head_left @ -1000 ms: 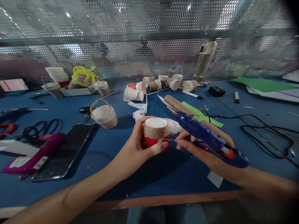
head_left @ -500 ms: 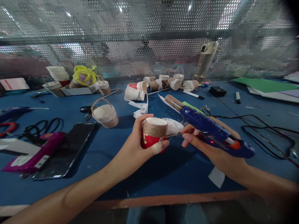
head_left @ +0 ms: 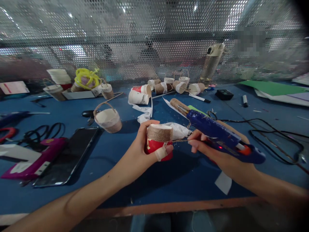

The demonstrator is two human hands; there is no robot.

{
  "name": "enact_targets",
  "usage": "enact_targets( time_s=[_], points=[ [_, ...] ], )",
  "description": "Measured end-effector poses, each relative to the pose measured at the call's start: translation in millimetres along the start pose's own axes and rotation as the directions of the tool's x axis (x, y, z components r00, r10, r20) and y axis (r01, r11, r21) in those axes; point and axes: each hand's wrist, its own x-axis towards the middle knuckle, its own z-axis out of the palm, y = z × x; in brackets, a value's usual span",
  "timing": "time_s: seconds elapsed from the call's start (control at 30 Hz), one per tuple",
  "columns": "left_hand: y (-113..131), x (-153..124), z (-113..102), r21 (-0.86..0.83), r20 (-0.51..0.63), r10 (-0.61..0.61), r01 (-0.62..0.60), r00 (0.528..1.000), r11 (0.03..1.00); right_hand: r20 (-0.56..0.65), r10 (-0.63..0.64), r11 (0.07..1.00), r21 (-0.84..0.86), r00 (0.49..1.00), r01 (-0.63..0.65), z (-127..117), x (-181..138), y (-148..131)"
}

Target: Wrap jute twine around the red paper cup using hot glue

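A red paper cup [head_left: 154, 145] is gripped in my left hand [head_left: 142, 145], whose thumb wears a bandage. Brown twine wraps the cup's upper part, below a white rim. From the cup a strand of twine [head_left: 180, 140] runs to my right hand [head_left: 212, 148], pinched between thumb and fingertips. That same hand also holds a blue glue gun [head_left: 212, 130]; its red light is lit and its nozzle points up and left. Behind the cup lies white lace-like ribbon [head_left: 178, 130]. A finished-looking twine basket [head_left: 109, 121] with a handle stands to the left.
On the left lie a phone [head_left: 70, 158] and a magenta box [head_left: 36, 161]. Several small twine baskets [head_left: 180, 86] and paper cups [head_left: 139, 96] sit at the back, by a bottle [head_left: 212, 64]. A black cord [head_left: 275, 129] loops at right; perforated metal [head_left: 145, 32] stands behind.
The cup has tipped slightly, its opening now showing less. My right hand has drawn a little to the right, with the twine stretched between both hands.
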Motion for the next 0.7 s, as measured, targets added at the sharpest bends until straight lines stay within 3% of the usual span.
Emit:
enact_targets(
  time_s=[0.43,0.7],
  points=[
    [-0.6,2.1,0.7,-0.118,-0.015,-0.052,0.050,0.999,0.992,0.038,0.129,0.991,0.017,0.991,-0.129,-0.5,3.6,-1.0],
    [-1.5,-0.2,-1.0,-0.178,0.072,-0.049,0.061,0.996,0.982,0.022,0.165,0.986,0.005,0.986,-0.165,2.7,5.6,-3.1]
  ],
)
